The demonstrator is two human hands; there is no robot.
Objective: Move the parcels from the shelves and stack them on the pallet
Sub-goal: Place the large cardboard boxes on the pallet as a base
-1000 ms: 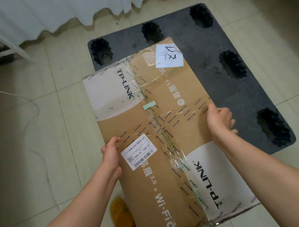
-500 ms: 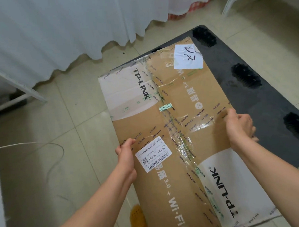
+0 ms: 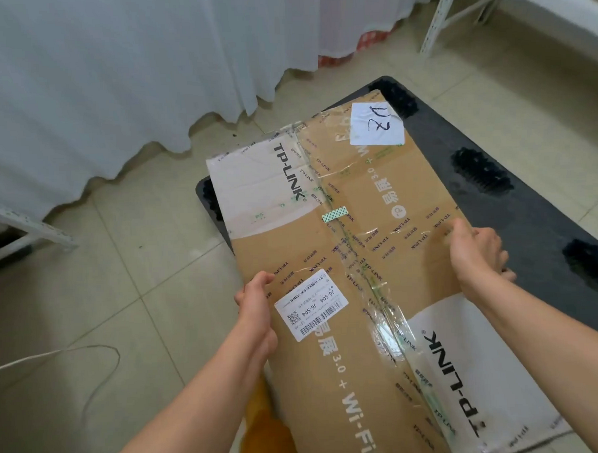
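Item: parcel (image 3: 354, 258), long axis running away from me over pallet (image 3: 530, 223); my left hand (image 3: 256, 307) and right hand (image 3: 473, 253) grip opposite long edges, fingers curled.

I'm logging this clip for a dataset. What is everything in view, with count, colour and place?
Large taped cardboard parcel: one, brown with white panels, held over the pallet's near-left part.
Flat plastic pallet: one, black, on the floor, right.
White curtain: one, top left.
Metal shelf frames: two, white, far left and top right.
Thin cable: one, white, on the floor, left.
Left hand: grips the parcel's left edge.
Right hand: grips its right edge.
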